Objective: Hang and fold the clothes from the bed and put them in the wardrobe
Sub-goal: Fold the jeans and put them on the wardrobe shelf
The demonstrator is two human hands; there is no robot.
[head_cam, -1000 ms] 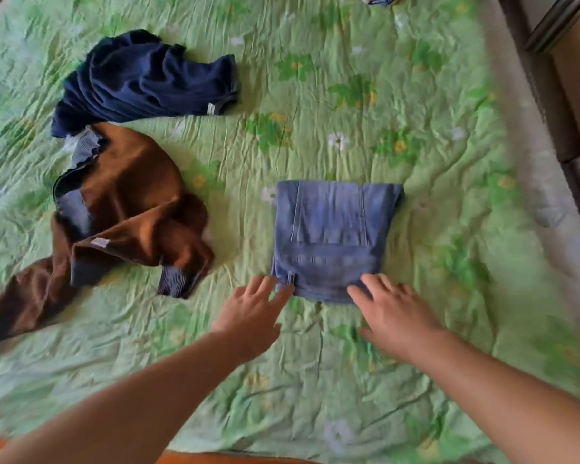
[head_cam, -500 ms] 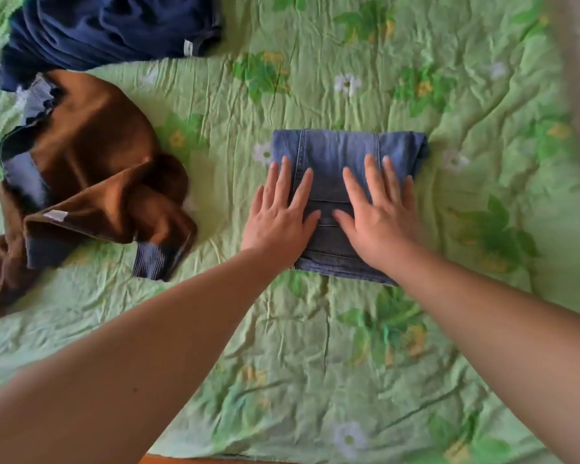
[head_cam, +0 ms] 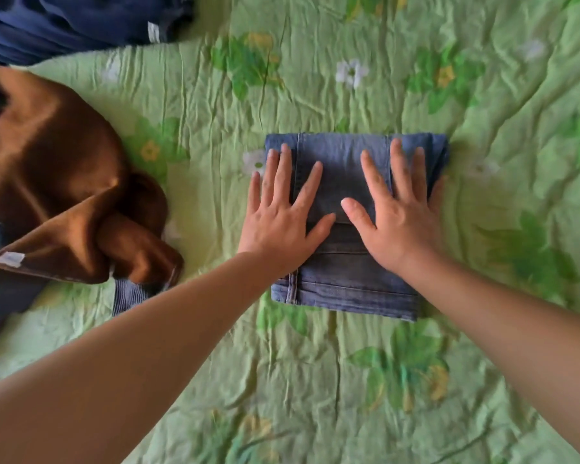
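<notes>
Green floral bedspread carries the folded jeans, my left hand and right hand pressed flat on top, each grip spread apart; dense, stiffish denim, I judge, best lifted from underneath both side edges.

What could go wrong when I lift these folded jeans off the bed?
1. Both the left hand and right hand only press flat on the folded jeans; the thick layers stacked at the right edge may spring open once pressure eases.
2. Nothing grips underneath, so a one-sided lift could let the bundle unfold.
3. The brown garment lies crumpled close on the left; a sideways sweep might snag it.
</notes>
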